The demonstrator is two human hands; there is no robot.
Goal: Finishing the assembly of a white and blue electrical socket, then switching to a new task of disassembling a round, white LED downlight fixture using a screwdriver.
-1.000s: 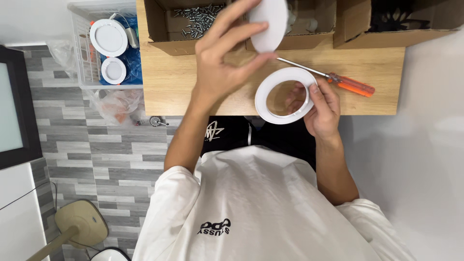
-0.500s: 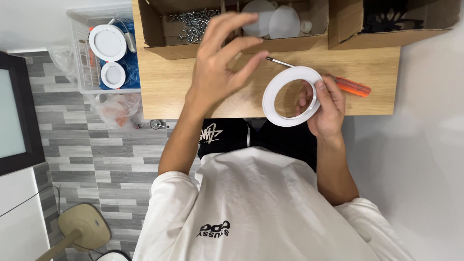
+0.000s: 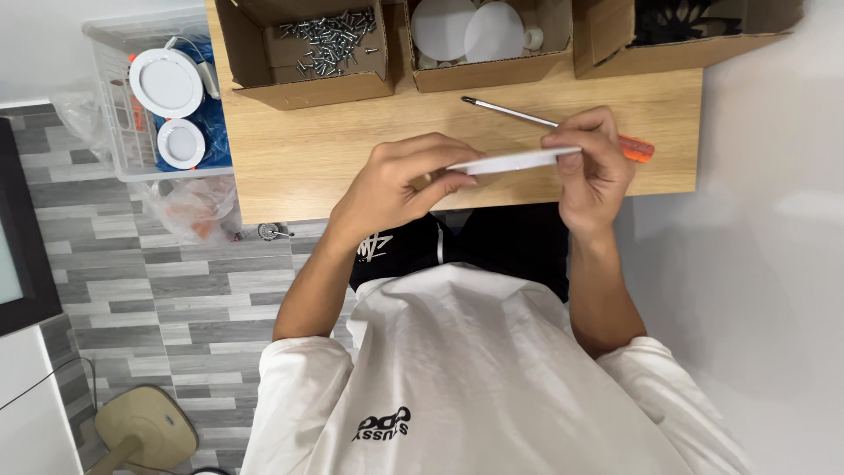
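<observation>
Wooden tabletop fills upper centre of frame, grey tile floor at left. White ring held edge-on mid-frame above the table's near edge, pinched at both ends: left hand fingers closed on its left end, right hand fingers closed on its right end. Screwdriver with orange handle lies on the table just behind the ring, handle partly hidden by right hand. Top edge: cardboard box of screws, box of white discs, third box with dark parts. Wire basket upper left holds two round white lamps.
</observation>
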